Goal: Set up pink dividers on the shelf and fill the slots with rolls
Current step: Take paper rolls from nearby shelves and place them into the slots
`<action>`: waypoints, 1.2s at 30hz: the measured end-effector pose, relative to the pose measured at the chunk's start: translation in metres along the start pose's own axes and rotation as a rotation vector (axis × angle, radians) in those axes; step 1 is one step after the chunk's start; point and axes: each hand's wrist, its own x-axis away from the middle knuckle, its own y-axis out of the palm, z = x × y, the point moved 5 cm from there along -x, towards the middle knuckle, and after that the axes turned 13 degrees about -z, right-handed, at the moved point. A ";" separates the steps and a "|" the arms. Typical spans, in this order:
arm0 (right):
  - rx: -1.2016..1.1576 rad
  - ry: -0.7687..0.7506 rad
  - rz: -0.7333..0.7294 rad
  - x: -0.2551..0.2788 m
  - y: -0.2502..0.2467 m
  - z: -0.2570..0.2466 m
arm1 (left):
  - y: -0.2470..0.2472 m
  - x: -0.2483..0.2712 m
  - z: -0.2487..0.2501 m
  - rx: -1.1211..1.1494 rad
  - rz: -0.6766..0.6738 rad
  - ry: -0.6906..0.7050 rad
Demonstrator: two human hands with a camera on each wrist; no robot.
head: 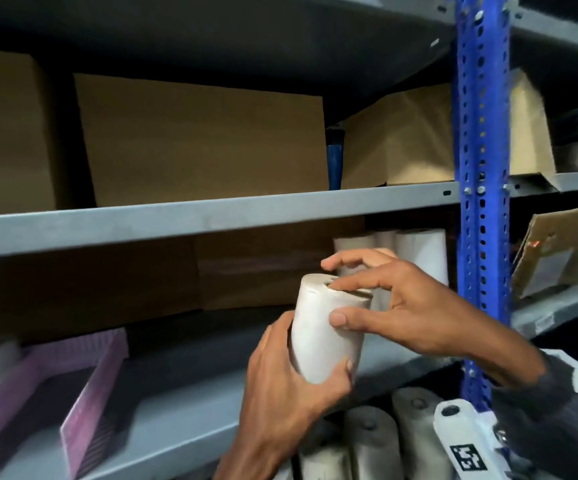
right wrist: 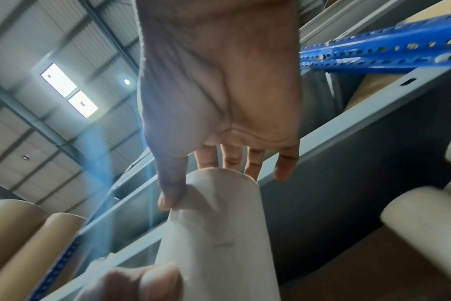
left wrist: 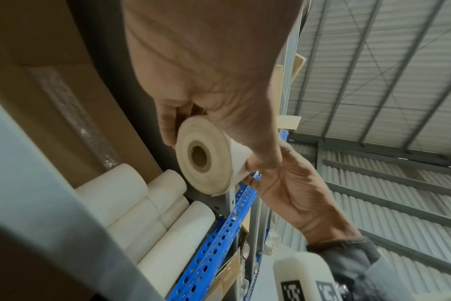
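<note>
A white roll (head: 325, 334) is held upright in front of the grey shelf (head: 183, 403). My left hand (head: 312, 351) grips its lower half from below. My right hand (head: 341, 303) pinches its top end, thumb on the side and fingers over the rim. The left wrist view shows the roll (left wrist: 204, 160) end-on with its cardboard core, in my left hand (left wrist: 216, 145), the right hand (left wrist: 291, 193) behind it. In the right wrist view my right hand (right wrist: 206, 183) pinches the roll (right wrist: 219, 224). Pink dividers (head: 90, 403) stand on the shelf's left.
More white rolls (head: 419, 251) stand at the shelf's back right, beside the blue perforated upright (head: 481, 202). Several rolls (head: 370, 441) stand on the level below. Cardboard boxes (head: 201, 140) fill the shelf above, and brown cardboard lines the back.
</note>
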 end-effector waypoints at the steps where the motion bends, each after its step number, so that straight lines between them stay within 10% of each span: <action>1: -0.012 -0.019 -0.024 0.006 0.008 -0.012 | -0.003 0.020 0.004 0.014 0.027 -0.016; 18: -0.172 -0.316 -0.549 -0.004 0.163 -0.201 | -0.126 0.261 0.007 0.038 0.473 -0.127; 36: 0.014 -0.285 -0.368 -0.081 0.300 -0.344 | -0.285 0.383 -0.027 -0.484 0.540 -0.139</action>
